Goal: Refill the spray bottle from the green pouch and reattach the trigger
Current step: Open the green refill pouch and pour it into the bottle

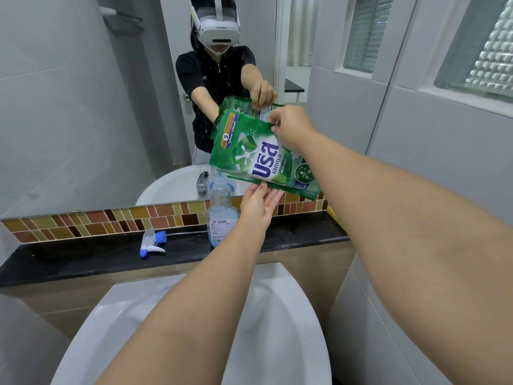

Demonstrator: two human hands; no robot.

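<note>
The pour is under way: the right hand (291,129) pinches the top edge of the green pouch (258,159), tipped over the open spray bottle (220,215) on the worktop (83,257). The left hand (259,207), fingers straight, props the pouch from below. Next, I'd judge, comes fetching the trigger (152,243) lying left of the bottle.

Bright, even, diffuse light; daylight through glass-block window (483,48) at right. Soft shadows. Sharp focus. Wide-angle bending at edges; faint sheen on sink (280,323).
</note>
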